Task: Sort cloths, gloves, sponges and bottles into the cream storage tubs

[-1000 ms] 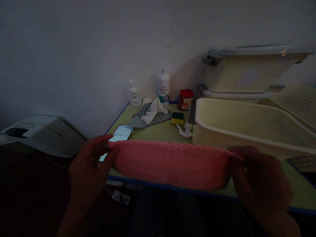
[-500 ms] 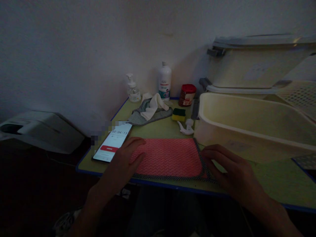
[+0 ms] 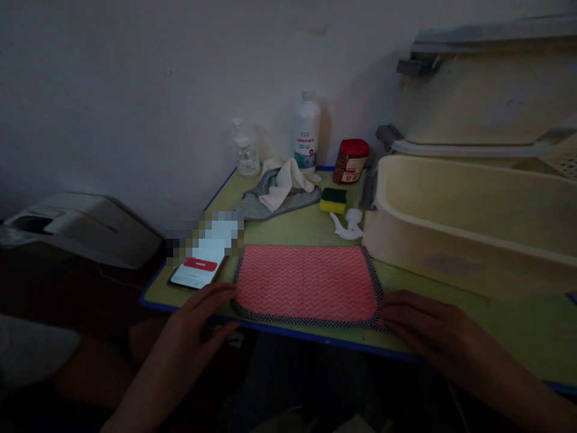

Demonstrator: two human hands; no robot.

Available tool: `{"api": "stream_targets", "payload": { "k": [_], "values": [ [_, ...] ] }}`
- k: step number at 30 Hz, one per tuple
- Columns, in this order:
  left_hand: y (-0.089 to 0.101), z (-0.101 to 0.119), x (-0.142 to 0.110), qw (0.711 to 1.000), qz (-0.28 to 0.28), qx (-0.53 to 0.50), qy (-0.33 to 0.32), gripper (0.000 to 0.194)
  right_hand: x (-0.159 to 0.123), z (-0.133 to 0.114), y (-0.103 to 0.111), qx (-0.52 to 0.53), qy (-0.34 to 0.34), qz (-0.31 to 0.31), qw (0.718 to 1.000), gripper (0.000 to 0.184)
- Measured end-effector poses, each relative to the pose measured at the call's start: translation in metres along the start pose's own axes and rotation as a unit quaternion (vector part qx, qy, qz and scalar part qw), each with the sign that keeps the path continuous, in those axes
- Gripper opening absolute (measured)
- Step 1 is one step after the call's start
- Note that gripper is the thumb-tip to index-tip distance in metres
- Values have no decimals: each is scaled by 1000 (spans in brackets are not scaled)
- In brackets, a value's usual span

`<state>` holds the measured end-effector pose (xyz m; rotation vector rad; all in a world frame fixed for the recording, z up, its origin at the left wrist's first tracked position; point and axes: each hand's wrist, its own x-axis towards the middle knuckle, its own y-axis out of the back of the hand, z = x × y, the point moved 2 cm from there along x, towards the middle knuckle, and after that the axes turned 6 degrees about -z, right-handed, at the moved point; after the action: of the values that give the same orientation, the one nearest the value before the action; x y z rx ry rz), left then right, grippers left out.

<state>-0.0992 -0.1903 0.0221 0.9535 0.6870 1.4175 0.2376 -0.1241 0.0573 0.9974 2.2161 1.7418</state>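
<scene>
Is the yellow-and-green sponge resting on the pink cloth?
No, the sponge sits beyond the far edge of the pink cloth, with a strip of green tabletop showing between them.

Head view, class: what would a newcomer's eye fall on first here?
Probably the pink cloth, lying on the table between the left hand and right hand. Next, perhaps, the lit phone left of the cloth and the big cream tub to the right.

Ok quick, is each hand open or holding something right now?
Left hand: open, by the left edge of the pink cloth.
Right hand: at its near right corner; can't tell if gripping.
</scene>
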Motion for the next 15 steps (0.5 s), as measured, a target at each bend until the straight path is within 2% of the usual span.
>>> {"api": "stream_targets", "payload": {
  "k": [4,8,10,15],
  "values": [
    [-3,6,2,1000,13,9,1,29,5,-1,-1,-7,13,8,1000,30],
    [-2,12,5,999,-22,24,-34,26,5,1,-3,-3,11,3,1000,30],
    [-1,11,6,998,-38,35,-43,25,4,2,-3,4,3,-1,1000,29],
    [-1,3,7,997,-23,49,-54,28,6,4,-1,36,-26,-15,999,23]
  ]
}}
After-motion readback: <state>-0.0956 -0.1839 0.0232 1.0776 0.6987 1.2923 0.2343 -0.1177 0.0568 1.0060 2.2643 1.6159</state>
